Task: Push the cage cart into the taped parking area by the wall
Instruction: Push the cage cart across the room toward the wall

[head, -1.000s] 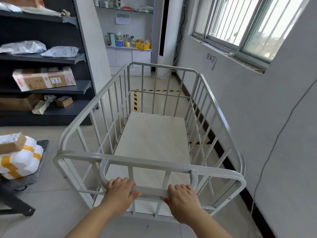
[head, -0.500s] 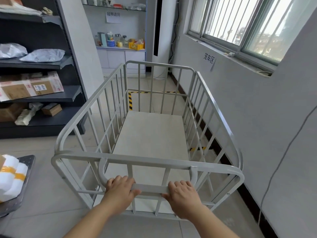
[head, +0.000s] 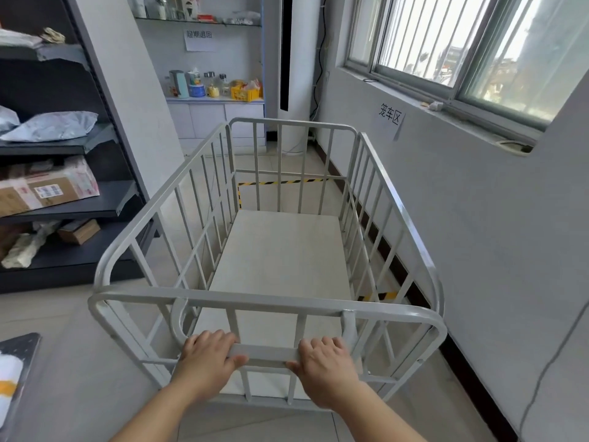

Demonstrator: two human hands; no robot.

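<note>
A pale grey cage cart (head: 264, 299) with barred sides and an empty flat deck fills the middle of the view, running alongside the right wall. My left hand (head: 208, 355) and my right hand (head: 323, 362) both grip its low handle bar (head: 266, 351) at the near end. Yellow-black floor tape (head: 280, 182) marking the parking area shows through the far bars, with another piece (head: 377, 296) seen through the right side. The cart's wheels are hidden.
Dark shelving (head: 73, 205) with parcels stands to the left, a grey pillar (head: 127, 90) beside it. The wall (head: 478, 234) with a paper sign (head: 389, 115) and a window runs close on the right. A tall white unit (head: 288, 59) and a cabinet stand ahead. A platform trolley's corner (head: 16, 362) is at lower left.
The cart and I have rolled forward: the shelving and the trolley with parcels slid back to the left, the floor tape is nearer. Both hands keep the same grip.
</note>
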